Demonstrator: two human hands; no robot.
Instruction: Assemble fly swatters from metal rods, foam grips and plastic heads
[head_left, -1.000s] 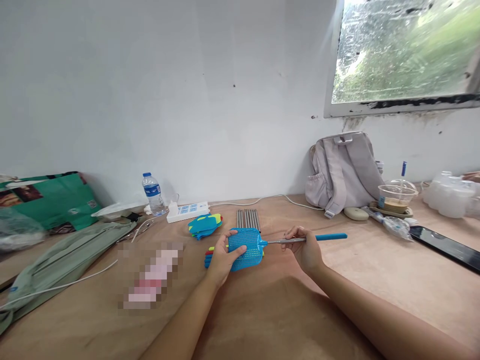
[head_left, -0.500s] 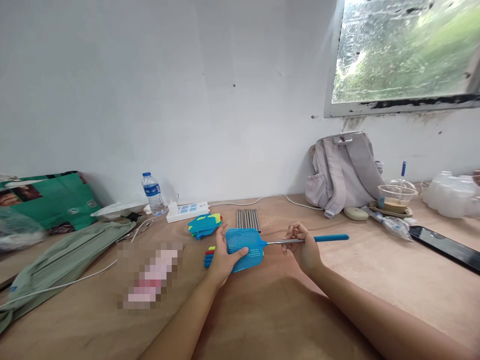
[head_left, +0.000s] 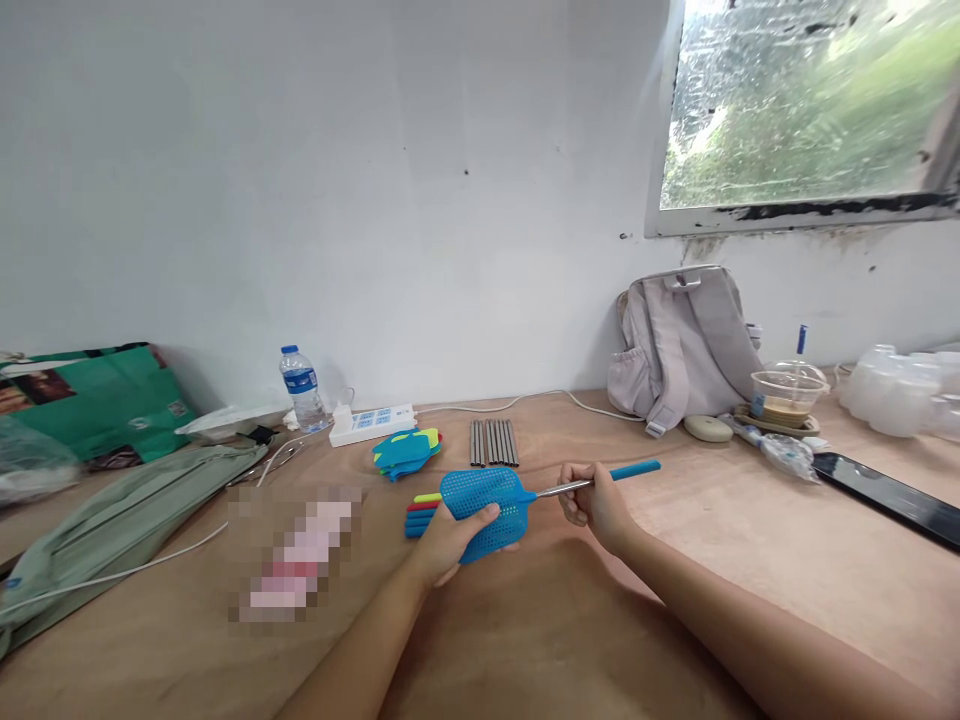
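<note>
I hold a blue fly swatter [head_left: 491, 505] just above the wooden table [head_left: 750, 560]. My left hand [head_left: 448, 540] grips the blue mesh head from below, thumb on top. Fingers of my right hand [head_left: 594, 500] are closed round the thin metal rod, and the blue handle end [head_left: 636, 469] sticks out to the right and slightly up. Several coloured handle grips [head_left: 421, 515] lie on the table just left of the swatter head. Behind them lies a pile of blue, green and yellow swatter heads [head_left: 406, 450], with a row of metal rods [head_left: 493, 442] beside it.
Along the wall stand a water bottle [head_left: 301, 388], a white power strip [head_left: 373, 423], a grey backpack [head_left: 686, 345] and a plastic cup with a lid [head_left: 786, 395]. A green bag [head_left: 97, 400] and a grey-green pouch [head_left: 127, 525] lie at left. A dark phone [head_left: 889, 492] lies at right.
The swatter has tilted: the handle end has swung up and towards me on the right, and both hands have moved slightly nearer. The grip of both hands is unchanged.
</note>
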